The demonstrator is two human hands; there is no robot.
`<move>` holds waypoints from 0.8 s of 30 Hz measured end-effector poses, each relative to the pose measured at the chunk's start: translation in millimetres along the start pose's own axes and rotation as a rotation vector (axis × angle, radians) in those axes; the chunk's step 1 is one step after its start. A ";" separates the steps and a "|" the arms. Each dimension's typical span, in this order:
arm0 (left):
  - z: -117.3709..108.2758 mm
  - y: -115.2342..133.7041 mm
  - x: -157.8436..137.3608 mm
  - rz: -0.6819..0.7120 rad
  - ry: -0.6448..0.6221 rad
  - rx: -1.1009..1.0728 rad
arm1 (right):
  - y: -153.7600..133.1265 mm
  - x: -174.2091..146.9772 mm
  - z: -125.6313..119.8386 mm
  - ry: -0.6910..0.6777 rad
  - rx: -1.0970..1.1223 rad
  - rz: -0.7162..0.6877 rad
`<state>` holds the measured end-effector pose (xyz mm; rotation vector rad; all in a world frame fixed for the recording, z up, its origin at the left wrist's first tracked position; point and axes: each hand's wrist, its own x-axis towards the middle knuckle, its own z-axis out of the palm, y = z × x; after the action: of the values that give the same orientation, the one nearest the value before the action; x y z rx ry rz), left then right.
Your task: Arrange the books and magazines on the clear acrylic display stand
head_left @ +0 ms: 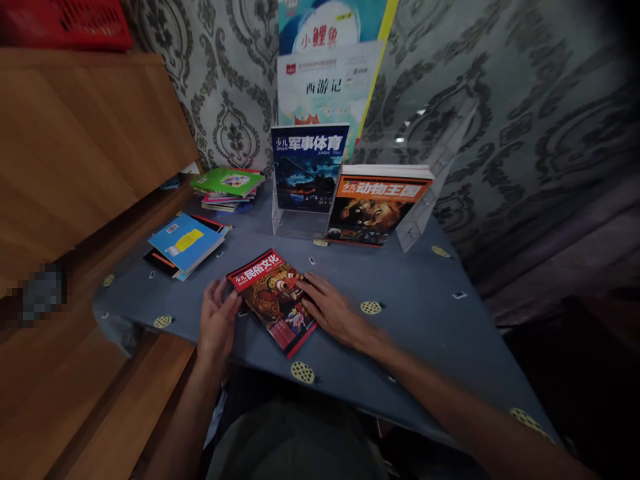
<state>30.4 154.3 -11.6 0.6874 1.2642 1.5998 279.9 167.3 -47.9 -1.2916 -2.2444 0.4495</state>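
A small book with a red title band and a colourful mask picture (274,297) lies face up, slanted, near the front of the table. My left hand (219,317) is at its left edge, fingers loosely bent and apart; whether they touch the cover I cannot tell. From the other side, my right hand (330,308) rests its outstretched fingers on the right edge of the cover. Behind it, a clear acrylic stand (300,225) bears a dark blue book (311,167), an orange-titled lion book (381,207) and taller books (327,87) at the back.
A blue book (185,241) lies atop a dark one at the left. Beyond it is a stack topped by a green book (227,180). The patterned tablecloth (415,347) covers the table. A wooden cabinet (90,127) with a red basket (75,27) stands left; patterned wallpaper rises behind.
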 end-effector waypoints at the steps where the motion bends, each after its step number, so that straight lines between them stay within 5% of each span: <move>1: 2.8 1.3 -0.9 -0.057 0.010 -0.060 | -0.7 -1.3 1.0 0.006 0.007 0.007; 6: 14.9 -4.0 -11.6 -0.340 -0.104 -0.093 | 0.8 -5.9 3.0 0.020 0.035 0.014; 14: 27.9 1.1 -12.1 -0.319 -0.271 -0.221 | -18.1 5.6 -19.8 0.020 0.382 0.089; 24: 29.9 12.9 22.1 -0.336 -0.236 -0.189 | -29.0 42.9 -5.4 0.215 0.924 0.100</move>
<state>43.2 186.5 7.0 0.4981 0.9821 1.3001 244.8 190.5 -17.4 -0.8803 -1.4685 1.1478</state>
